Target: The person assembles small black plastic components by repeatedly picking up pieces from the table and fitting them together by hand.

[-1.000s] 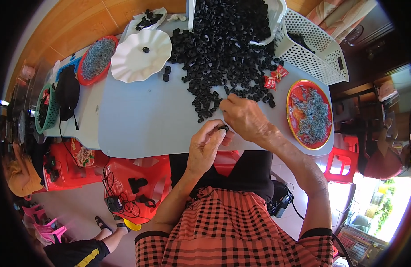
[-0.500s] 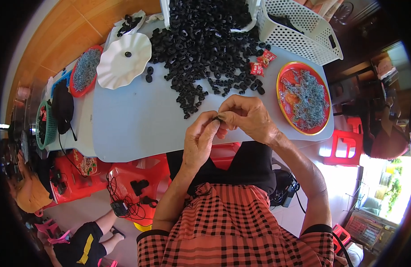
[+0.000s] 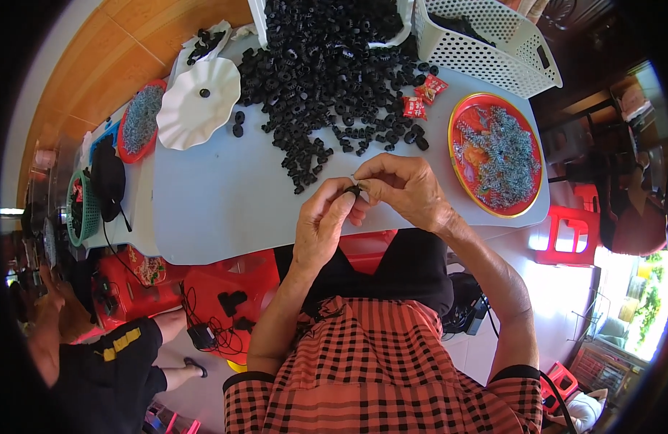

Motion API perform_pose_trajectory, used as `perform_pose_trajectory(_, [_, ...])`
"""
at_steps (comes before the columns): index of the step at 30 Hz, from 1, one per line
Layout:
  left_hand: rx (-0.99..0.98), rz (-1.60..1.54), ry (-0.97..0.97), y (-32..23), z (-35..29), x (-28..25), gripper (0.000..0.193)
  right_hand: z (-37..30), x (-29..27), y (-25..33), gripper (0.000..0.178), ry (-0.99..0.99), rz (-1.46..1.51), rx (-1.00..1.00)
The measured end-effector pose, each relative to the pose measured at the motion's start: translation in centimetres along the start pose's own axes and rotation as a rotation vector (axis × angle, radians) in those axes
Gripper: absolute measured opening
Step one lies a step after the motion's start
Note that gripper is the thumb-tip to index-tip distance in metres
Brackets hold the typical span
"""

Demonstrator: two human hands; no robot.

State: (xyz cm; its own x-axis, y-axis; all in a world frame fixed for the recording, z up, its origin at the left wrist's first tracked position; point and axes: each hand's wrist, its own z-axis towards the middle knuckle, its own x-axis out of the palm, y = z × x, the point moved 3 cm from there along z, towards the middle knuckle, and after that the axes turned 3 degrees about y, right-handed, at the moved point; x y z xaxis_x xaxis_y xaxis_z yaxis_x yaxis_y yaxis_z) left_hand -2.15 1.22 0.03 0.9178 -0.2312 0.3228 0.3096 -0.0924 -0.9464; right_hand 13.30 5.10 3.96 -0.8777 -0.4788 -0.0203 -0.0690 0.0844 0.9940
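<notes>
- The left hand (image 3: 319, 224) pinches a small black part (image 3: 354, 190) between thumb and fingers, above the near edge of the worktop (image 3: 218, 195).
- The right hand (image 3: 406, 189) meets it there, thumb and finger at the part; whether they grip it or a tinier piece, I cannot tell.
- The step in hand looks like close fingertip work on this one part.
- The next move seems to call for a steady left pinch and small, precise right-hand pressure.
- Loose black parts (image 3: 319, 79) lie beyond the hands; a red tray (image 3: 461, 117) of small metal pieces (image 3: 502, 159) sits to the right.
</notes>
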Motion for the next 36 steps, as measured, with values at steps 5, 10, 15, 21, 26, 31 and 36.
perform_pose_trajectory(5, [0.007, 0.019, 0.029, 0.0, 0.1, -0.1, 0.026, -0.1, -0.4, 0.3, 0.014, 0.044, -0.042, 0.036])
perform_pose_trajectory(10, [-0.009, 0.153, 0.077, 0.0, 0.4, -0.2, 0.027, -0.3, -0.7, 0.1, 0.015, 0.075, -0.05, 0.054])
perform_pose_trajectory(15, [0.022, 0.231, 0.09, 0.0, 0.4, 0.0, 0.026, -0.3, -0.6, 0.6, 0.011, -0.025, -0.182, -0.044])
perform_pose_trajectory(21, [0.095, 0.252, -0.003, 0.4, 0.5, 0.4, 0.024, -0.4, 0.2, 0.5, 0.014, -0.104, -0.349, -0.21])
perform_pose_trajectory(26, [0.139, 0.352, -0.036, 0.3, 0.1, 0.5, 0.022, -1.2, 0.4, 0.3, 0.013, -0.155, -0.326, -0.205])
perform_pose_trajectory(31, [0.104, 0.294, 0.056, 0.2, 0.2, 0.1, 0.024, -1.0, -0.1, 0.4, 0.012, -0.044, -0.225, -0.057])
perform_pose_trajectory(36, [0.101, 0.292, 0.009, 0.6, 0.1, 0.7, 0.025, -1.1, -0.1, 0.0, 0.012, -0.122, -0.342, -0.11])
